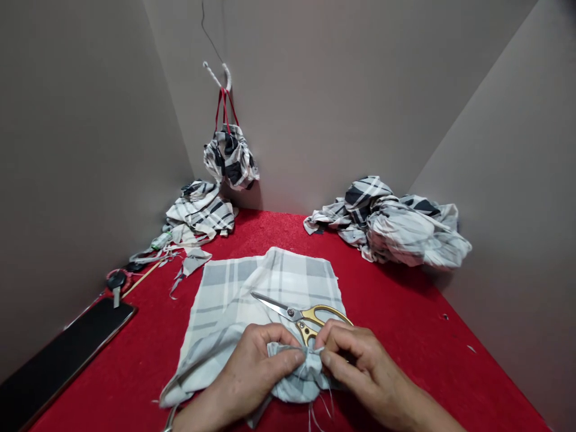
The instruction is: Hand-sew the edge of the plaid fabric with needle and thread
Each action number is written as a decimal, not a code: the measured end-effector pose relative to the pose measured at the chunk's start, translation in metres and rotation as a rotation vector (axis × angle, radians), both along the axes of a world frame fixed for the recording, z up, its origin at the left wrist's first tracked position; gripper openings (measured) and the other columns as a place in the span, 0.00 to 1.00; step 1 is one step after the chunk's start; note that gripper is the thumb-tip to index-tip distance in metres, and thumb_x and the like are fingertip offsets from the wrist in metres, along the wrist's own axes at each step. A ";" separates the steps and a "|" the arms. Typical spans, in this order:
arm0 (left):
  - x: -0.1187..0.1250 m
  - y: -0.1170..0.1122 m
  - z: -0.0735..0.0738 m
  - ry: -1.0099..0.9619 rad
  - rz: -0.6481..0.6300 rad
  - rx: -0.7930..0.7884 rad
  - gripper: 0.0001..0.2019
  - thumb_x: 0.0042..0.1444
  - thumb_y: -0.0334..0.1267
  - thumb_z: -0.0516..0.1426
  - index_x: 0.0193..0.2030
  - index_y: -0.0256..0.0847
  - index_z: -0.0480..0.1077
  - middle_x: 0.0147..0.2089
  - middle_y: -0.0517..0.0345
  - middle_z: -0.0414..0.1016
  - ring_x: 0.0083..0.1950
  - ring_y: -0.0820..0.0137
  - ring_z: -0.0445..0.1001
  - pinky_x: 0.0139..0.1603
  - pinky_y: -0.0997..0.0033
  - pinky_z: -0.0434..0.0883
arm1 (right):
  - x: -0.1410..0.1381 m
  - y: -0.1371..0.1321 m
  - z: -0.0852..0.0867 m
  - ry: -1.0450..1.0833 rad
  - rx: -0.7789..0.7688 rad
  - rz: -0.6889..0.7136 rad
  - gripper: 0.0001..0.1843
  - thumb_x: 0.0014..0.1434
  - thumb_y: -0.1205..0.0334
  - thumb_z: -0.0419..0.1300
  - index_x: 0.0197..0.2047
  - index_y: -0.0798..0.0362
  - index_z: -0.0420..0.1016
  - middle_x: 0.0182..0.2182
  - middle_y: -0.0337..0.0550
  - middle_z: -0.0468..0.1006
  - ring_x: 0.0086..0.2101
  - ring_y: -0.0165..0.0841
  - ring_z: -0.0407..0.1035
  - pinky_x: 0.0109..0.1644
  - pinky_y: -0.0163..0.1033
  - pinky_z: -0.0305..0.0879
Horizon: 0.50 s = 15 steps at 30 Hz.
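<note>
On the red counter (405, 336), the plaid sheet (220, 279) lies spread. Upon it are the scissors (291, 313), long axis slanting, tips leftward, handles nearer my right hand (360, 360). The gathered cloth (297, 390) lies between my right and left hand (263, 363), each grip pinched upon it.

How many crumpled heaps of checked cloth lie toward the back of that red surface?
2: the left heap, near the hanging bundle, and the larger right heap by the right wall.
</note>
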State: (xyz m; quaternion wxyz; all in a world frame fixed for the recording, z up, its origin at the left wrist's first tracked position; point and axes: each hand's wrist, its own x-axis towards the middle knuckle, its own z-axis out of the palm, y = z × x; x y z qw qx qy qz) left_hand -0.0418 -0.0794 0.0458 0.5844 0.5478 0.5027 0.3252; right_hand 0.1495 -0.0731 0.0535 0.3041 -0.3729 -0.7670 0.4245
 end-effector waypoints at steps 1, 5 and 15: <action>0.001 -0.001 0.000 0.024 -0.003 0.038 0.06 0.47 0.36 0.59 0.26 0.35 0.73 0.26 0.59 0.72 0.30 0.71 0.66 0.33 0.75 0.63 | -0.001 -0.001 -0.001 -0.022 0.028 0.000 0.12 0.59 0.69 0.50 0.23 0.53 0.58 0.28 0.40 0.68 0.28 0.30 0.62 0.32 0.34 0.56; 0.002 -0.002 -0.002 0.057 -0.021 0.196 0.06 0.49 0.35 0.57 0.25 0.36 0.72 0.27 0.60 0.71 0.31 0.71 0.66 0.34 0.75 0.62 | -0.003 -0.003 -0.002 -0.039 0.091 -0.001 0.11 0.59 0.70 0.48 0.25 0.53 0.57 0.29 0.41 0.67 0.29 0.30 0.61 0.32 0.34 0.55; -0.005 0.002 0.009 -0.154 -0.100 -0.054 0.09 0.50 0.40 0.58 0.30 0.34 0.73 0.26 0.60 0.70 0.30 0.73 0.64 0.33 0.76 0.61 | 0.002 0.002 0.004 0.167 -0.213 -0.003 0.13 0.57 0.64 0.54 0.21 0.55 0.66 0.27 0.42 0.70 0.28 0.31 0.64 0.32 0.34 0.59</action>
